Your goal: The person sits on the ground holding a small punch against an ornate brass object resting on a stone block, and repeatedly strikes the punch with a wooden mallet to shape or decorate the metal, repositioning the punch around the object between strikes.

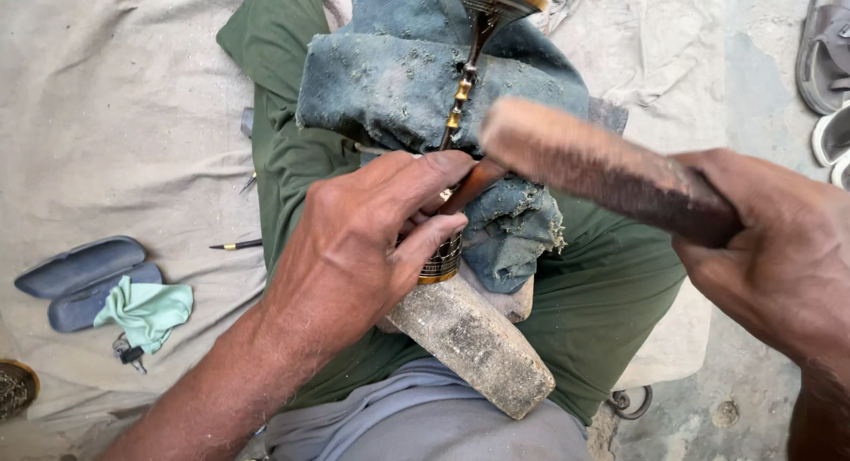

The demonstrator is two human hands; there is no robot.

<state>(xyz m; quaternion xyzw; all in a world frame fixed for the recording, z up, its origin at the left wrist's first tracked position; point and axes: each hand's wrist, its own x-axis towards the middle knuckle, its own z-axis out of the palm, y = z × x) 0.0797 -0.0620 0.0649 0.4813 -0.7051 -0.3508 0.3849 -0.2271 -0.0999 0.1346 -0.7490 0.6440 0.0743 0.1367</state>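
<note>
a thin brass piece point(462, 102) with a patterned ring at its near end is pinched by the left hand point(354, 248) and is laid on a worn blue cloth point(398, 71) over a stone block point(469, 341) on the lap. a wooden mallet point(602, 169) is gripped tight in the closed right hand point(779, 248), just above the piece. an open glasses case point(84, 279) is seen on the sheet at the left, with a green wiping cloth point(146, 310) lying partly in it.
</note>
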